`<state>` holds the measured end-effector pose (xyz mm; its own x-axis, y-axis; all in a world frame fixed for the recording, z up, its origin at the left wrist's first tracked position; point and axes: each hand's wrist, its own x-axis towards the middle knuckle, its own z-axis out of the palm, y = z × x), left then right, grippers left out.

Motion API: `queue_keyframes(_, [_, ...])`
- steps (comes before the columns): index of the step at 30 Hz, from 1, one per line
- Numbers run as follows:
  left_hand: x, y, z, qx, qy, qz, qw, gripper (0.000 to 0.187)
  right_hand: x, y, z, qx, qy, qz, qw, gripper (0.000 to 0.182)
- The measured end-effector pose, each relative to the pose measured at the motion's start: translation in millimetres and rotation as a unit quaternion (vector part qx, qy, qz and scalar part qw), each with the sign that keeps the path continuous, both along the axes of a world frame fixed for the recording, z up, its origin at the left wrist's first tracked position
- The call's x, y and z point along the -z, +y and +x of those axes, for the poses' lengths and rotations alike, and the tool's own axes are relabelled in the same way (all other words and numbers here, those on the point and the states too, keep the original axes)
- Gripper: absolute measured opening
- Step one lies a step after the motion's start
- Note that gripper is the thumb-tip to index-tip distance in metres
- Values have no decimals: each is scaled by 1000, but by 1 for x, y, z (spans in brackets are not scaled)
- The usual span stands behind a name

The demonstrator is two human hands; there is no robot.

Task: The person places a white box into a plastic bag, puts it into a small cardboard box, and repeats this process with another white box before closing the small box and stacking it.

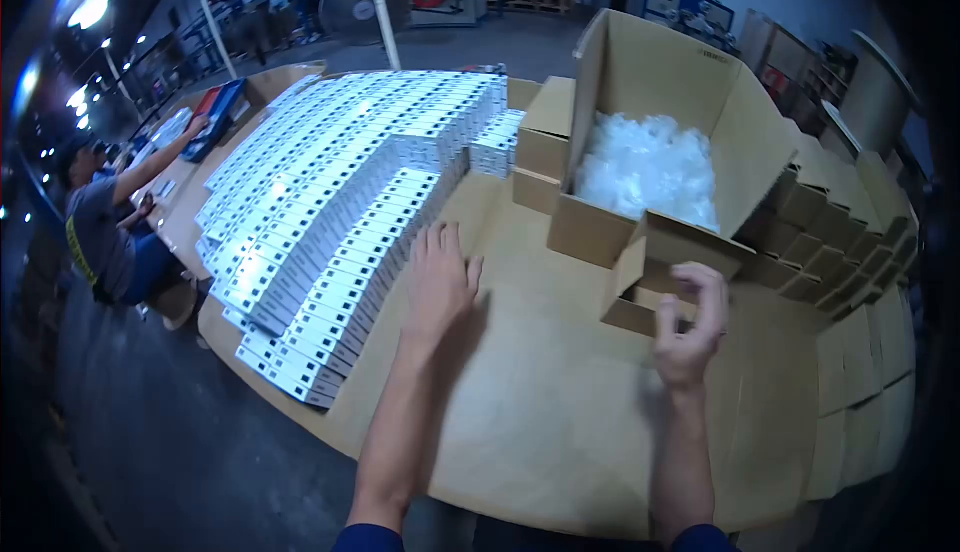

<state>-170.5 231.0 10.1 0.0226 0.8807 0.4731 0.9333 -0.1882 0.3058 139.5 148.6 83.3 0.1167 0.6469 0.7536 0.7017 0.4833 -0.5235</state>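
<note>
Small box (645, 297) sits half behind the right hand (690, 327), its contents unseen. Printing on the white boxes (330, 212) is too small to read. The big carton's (680, 92) wall hides the bottom of the plastic bags (645, 167). Folded cartons (860, 372) fade into the dark right edge.

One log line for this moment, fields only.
left hand: flat on brown cardboard tabletop | right hand: raised, fingers curled, empty | nearest: small open brown cardboard box

Bare table (560, 392) lies open between white box rows (340, 212) and open carton (650, 142).
</note>
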Motion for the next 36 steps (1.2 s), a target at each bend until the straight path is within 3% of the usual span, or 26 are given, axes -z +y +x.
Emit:
queue_keyframes(1, [2, 13, -14, -31, 53, 2, 998, 64, 3, 13, -25, -100, 32, -63, 992, 30])
queue_keyframes(4, [10, 65, -38, -82, 109, -39, 990, 75, 8, 75, -96, -283, -149, -159, 934, 45])
queue_keyframes(6, [9, 82, -47, -98, 125, -63, 985, 79, 27, 127, -132, -312, -253, -163, 901, 54])
queue_keyframes(9, [18, 100, -59, -113, 147, -107, 977, 86, 14, 189, -174, -333, -273, -201, 880, 60])
queue_keyframes(15, [40, 101, -61, -126, 153, -89, 976, 94, 18, 264, -231, -208, -274, -70, 936, 65])
queue_keyframes(19, [34, 97, -60, -126, 150, -83, 977, 98, 18, 277, -248, -170, -319, -10, 932, 49])
queue_keyframes(24, [26, 96, -57, -117, 118, -120, 979, 103, 32, 284, -261, -163, -269, 76, 946, 33])
queue_keyframes(27, [22, 94, -57, -121, 121, -133, 976, 105, 37, 295, -263, -177, -287, 41, 941, 35])
queue_keyframes(31, [23, 94, -59, -114, 125, -138, 976, 110, 40, 284, -265, -246, -150, -22, 957, 36])
queue_keyframes(32, [24, 94, -59, -114, 127, -139, 975, 111, 36, 279, -260, -258, -173, -46, 949, 35])
queue_keyframes(36, [19, 98, -61, -103, 106, -171, 974, 109, 22, 248, -227, -223, -135, 15, 965, 33])
